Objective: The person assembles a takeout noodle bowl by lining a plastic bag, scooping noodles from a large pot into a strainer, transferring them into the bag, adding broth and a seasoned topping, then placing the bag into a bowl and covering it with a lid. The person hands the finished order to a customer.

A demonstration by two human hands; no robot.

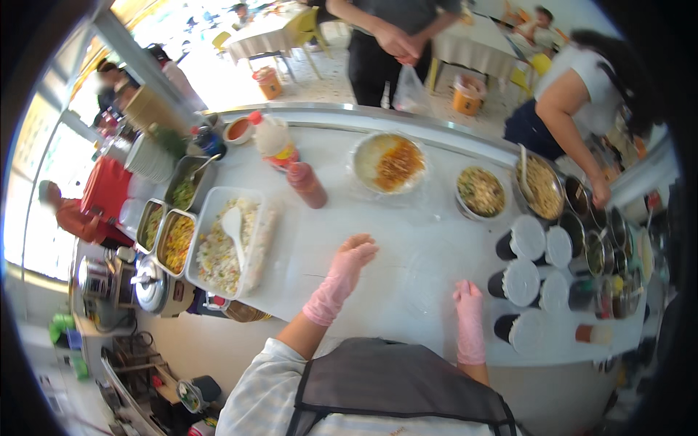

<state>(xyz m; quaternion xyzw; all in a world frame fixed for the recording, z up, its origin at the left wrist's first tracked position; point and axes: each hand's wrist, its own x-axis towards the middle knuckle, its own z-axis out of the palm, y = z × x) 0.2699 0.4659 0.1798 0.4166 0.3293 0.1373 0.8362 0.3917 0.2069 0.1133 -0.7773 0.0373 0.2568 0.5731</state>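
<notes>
My left hand (355,253), in a pink glove, is raised over the middle of the white counter (392,305) and holds nothing; its fingers look loosely bent. To its right, my right hand (468,297), gloved alike, is near the counter's front edge with its fingers curled; whether they are closed is unclear. Beyond the hands stand a plastic-lined bowl of food with orange-red sauce (401,163) and a bowl of noodles with toppings (481,191). A red squeeze bottle (307,185) stands beyond my left hand. Left of it, a plastic tub of rice (221,267) holds a white rice paddle (233,229).
Metal trays of corn (177,242) and greens (182,191) stand at the left. Lidded black cups (521,280), a pan of noodles (540,188) and several metal pots line the right. Across the counter a person holds a plastic bag (410,90); another person's hand (601,193) reaches over the pots.
</notes>
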